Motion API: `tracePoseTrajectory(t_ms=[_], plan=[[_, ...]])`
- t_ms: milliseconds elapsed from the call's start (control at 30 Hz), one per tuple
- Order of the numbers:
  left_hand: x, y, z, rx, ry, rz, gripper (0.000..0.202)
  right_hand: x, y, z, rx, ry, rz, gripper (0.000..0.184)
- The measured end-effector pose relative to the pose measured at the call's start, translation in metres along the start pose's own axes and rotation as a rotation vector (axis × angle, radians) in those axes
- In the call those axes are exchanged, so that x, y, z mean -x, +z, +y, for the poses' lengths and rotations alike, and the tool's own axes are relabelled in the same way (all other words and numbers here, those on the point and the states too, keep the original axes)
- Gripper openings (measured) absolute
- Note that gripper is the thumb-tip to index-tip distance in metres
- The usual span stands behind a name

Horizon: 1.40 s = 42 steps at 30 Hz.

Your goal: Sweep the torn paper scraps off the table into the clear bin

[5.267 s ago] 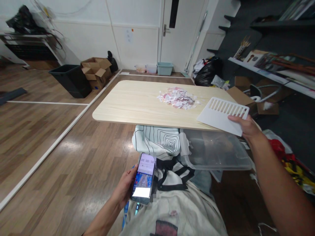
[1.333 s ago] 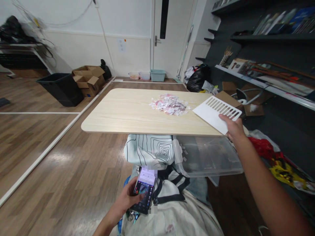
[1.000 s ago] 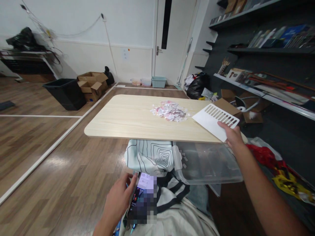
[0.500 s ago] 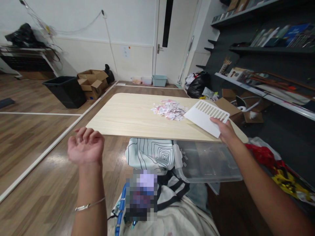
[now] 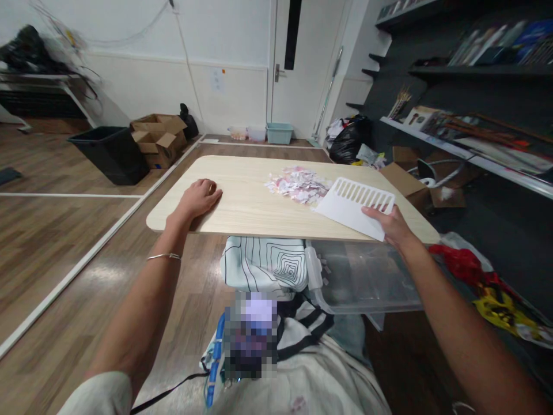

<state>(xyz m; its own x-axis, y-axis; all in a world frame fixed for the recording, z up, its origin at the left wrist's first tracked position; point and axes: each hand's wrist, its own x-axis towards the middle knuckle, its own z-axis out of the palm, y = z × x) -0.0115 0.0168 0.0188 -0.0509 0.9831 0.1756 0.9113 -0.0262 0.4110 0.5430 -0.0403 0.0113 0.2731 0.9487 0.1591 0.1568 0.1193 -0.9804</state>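
Here's the right hand [image 5: 394,227] gripping the scraper [image 5: 349,212] by its right end, right of centre: looks light, stiff, well held there. The paper scraps [image 5: 299,184], upper centre, should scatter easily; left hand [image 5: 196,199], loosely open, is left of centre.

The place looked like an indoor workroom or studio that doubled as a storeroom; which of these exactly could not be told. Dark shelves [image 5: 488,71] along the right wall carried thin wooden sticks or brushes [image 5: 400,102] and rows of small goods too blurred to name. Open cardboard boxes [image 5: 161,151] and a black bin [image 5: 113,161] stood far left, while a black plastic bag [image 5: 348,143] and a pale blue tub [image 5: 279,134] sat near the far door [image 5: 302,104], which had a lever handle [image 5: 277,72]. White lines [image 5: 69,195] crossed the wood-look floor [image 5: 52,242] around a plain, pale counter [image 5: 242,210].
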Motion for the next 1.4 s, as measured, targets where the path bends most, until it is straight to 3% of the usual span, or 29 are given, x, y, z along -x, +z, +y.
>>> tracePoseTrajectory(t_ms=[100,200,433,1400], plan=[[0.002,0.008,-0.002,-0.173,-0.010,-0.041,0.065,0.000,-0.004,0.000,0.008,0.006,-0.032,0.060],[0.005,0.009,0.001,-0.198,-0.031,-0.063,0.076,-0.001,-0.006,0.001,-0.007,0.009,-0.029,0.055],[-0.004,0.008,-0.012,-0.153,0.018,-0.019,0.061,-0.002,-0.012,0.003,0.032,0.024,-0.116,0.051],[-0.010,0.011,-0.023,-0.111,0.039,-0.004,0.057,0.008,-0.009,-0.007,-0.023,0.065,-0.159,0.060]])
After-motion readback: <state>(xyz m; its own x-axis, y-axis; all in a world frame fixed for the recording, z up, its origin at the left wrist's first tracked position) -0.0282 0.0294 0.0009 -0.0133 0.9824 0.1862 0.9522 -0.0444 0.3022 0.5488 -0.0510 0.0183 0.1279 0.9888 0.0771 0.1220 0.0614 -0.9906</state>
